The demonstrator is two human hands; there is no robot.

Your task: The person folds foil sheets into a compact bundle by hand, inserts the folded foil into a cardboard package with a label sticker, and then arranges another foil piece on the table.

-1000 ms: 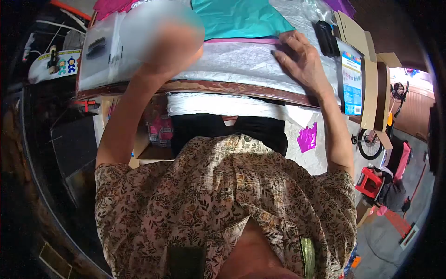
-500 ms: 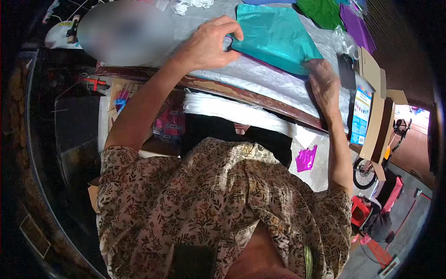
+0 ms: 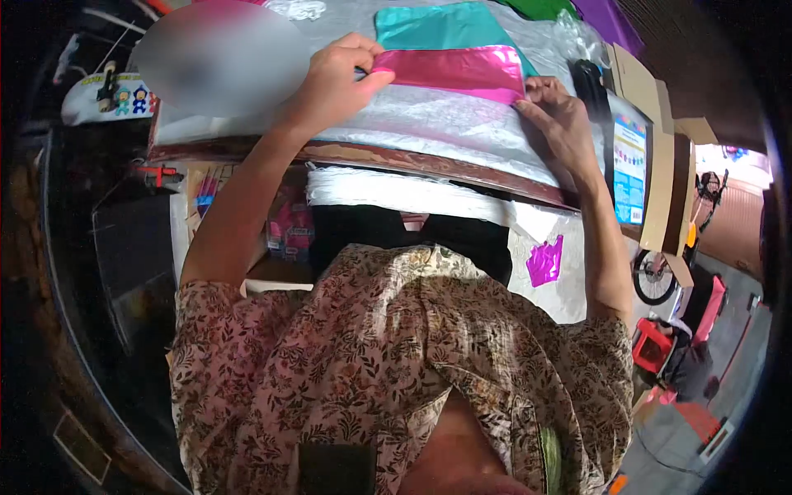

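A shiny teal sheet (image 3: 437, 26) lies on the table beyond my hands. Across its near side runs a glossy pink sheet (image 3: 454, 71), stretched between both hands. My left hand (image 3: 342, 78) pinches the pink sheet's left corner between thumb and fingers, with a small dark bit showing at the fingertips. At the other end, the thumb and fingers of my right hand (image 3: 557, 115) close on the right corner. Beneath both sheets is the silvery plastic covering (image 3: 445, 111) of the table.
Green (image 3: 536, 8) and purple (image 3: 609, 23) sheets lie at the back right, near crumpled clear plastic (image 3: 577, 40). Beside my right hand stand a black object (image 3: 589, 87) and an open cardboard box (image 3: 660, 165). White strands (image 3: 404, 194) hang below the wooden table edge (image 3: 429, 169).
The near side of the teal sheet now shows a broad pink face where teal was before. Both hands still hold its ends, and the view has shifted slightly.
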